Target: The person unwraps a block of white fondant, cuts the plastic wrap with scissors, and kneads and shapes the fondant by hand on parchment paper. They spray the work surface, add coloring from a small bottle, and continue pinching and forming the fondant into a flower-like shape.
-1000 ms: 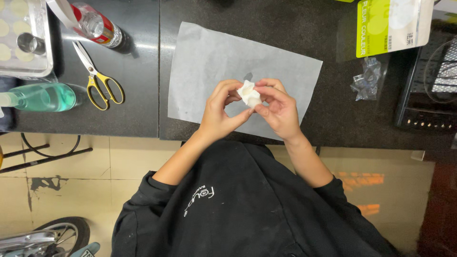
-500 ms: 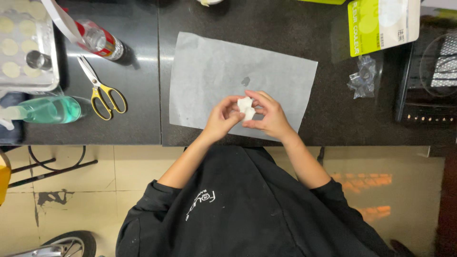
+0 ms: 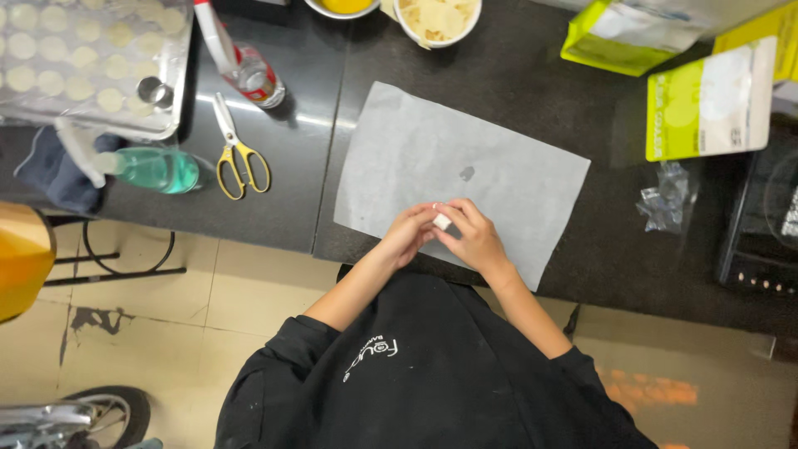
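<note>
left hand: the left hand (image 3: 409,235) is curled, fingertips pinched onto the small white lump (image 3: 442,222), over the near edge of the paper.
right hand: the right hand (image 3: 474,239) is curled the same way, thumb and fingers closed on the other side of the lump, so the two hands meet and touch around it.
white lump: small, pale, mostly covered by fingers; only a bit shows between the hands. what it is made of i cannot tell.
paper: a grey sheet of paper (image 3: 515,179) lies flat on the dark counter (image 3: 582,108), turned a little askew, with one small dark spot (image 3: 466,173) near its middle, just beyond the hands.
left of the paper: yellow-handled scissors (image 3: 236,154), a green spray bottle (image 3: 145,166) on its side, a red and white bottle (image 3: 249,71), and a tray (image 3: 179,91) of pale round discs.
far edge: a bowl (image 3: 438,21) of pale pieces.
right of the paper: yellow-green packets (image 3: 706,100) and a crumpled clear wrapper (image 3: 665,198).
</note>
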Demonstrator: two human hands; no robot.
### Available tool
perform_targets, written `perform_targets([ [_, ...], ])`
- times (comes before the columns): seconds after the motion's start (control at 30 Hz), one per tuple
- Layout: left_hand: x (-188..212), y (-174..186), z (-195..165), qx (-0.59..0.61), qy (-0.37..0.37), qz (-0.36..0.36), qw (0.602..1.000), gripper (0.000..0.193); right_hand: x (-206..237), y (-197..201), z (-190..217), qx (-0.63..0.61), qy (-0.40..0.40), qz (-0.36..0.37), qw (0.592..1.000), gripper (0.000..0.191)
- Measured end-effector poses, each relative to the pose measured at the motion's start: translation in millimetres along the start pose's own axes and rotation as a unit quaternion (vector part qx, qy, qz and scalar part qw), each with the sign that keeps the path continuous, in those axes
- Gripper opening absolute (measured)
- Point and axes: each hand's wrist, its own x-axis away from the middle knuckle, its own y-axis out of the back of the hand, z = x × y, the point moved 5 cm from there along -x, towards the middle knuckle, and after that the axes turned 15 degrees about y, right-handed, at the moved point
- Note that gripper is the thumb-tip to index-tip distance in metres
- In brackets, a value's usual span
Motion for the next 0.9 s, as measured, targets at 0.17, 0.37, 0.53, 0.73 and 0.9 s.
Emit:
perform_targets([
  [0.17,16.2,6.2,-7.0,-0.029,-0.006,-0.043,0.999,0.034,0.0,-18.6,-12.7,-0.166,-0.128,-0.080,0.974,0.038],
  [0.37,16.6,27.0,-16.8,-0.038,-0.084,-0.084,0.992,0.033,2.7,-51.6,-29.5,-0.348,-0.160,-0.145,0.912,0.033],
  [0.53,13.1,37.3,-15.5,-0.026,-0.130,-0.090,0.987,0.032,5.6,-68.0,-27.6,-0.356,-0.221,-0.177,0.890,0.033],
  [0.73,5.3,29.3,-6.8,0.116,-0.105,-0.027,0.987,0.038,-3.9,-59.9,2.4,-0.032,-0.097,-0.170,0.980,0.028],
  [0.9,-10.7,1.7,5.3,0.114,-0.010,0.041,0.993,0.055,-9.8,-54.4,21.2,0.095,-0.032,-0.140,0.985,0.022],
])
